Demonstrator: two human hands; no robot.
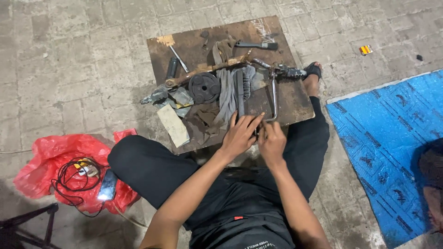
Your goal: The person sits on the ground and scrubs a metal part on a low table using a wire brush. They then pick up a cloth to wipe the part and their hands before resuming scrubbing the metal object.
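Head view showed the person seated cross-legged before a worn brown board [295, 99] on rough paving. The left hand [240, 136] lay flat, fingers spread, pressing on the near end of a bent steel rod [274, 99]; the right hand [271, 143] was curled beside it, pinching a small part too hidden to identify. A round black cast disc [204, 86], a bristle brush [243, 85] and grey rags [226, 99] lay on the board. A crumpled red plastic bag [50, 159] lay left, a blue patterned sheet [392, 138] right.
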